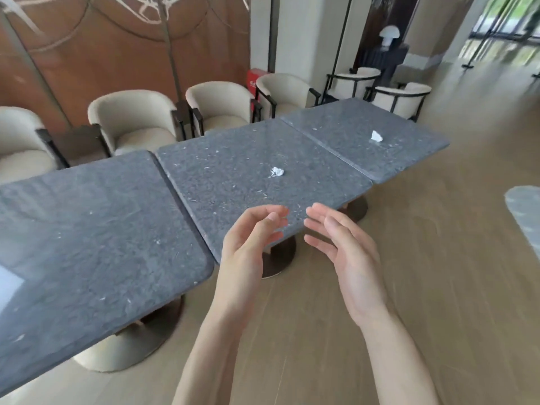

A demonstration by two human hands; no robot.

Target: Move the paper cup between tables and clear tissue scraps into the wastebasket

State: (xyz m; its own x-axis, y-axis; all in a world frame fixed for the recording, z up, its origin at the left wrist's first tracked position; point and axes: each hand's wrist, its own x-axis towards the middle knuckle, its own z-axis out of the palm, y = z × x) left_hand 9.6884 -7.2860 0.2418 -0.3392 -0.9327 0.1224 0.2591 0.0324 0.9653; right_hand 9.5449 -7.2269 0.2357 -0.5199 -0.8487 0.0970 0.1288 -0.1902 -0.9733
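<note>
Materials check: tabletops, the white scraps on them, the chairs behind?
Tabletops: look like polished dark grey stone or terrazzo; pale flecks, window glare. Could be a composite.
Scraps: crumpled white tissue or thin paper; sharp creases, matte.
Chairs: cream fabric upholstery, seemingly soft and matte, on dark frames, metal or wood, cannot tell.

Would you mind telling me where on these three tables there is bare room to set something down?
The near table shows only bare stone. The middle table has one tissue scrap near its centre, bare all round. The far table holds a scrap toward its right edge; its left half is free. Nowhere is crowded.
</note>
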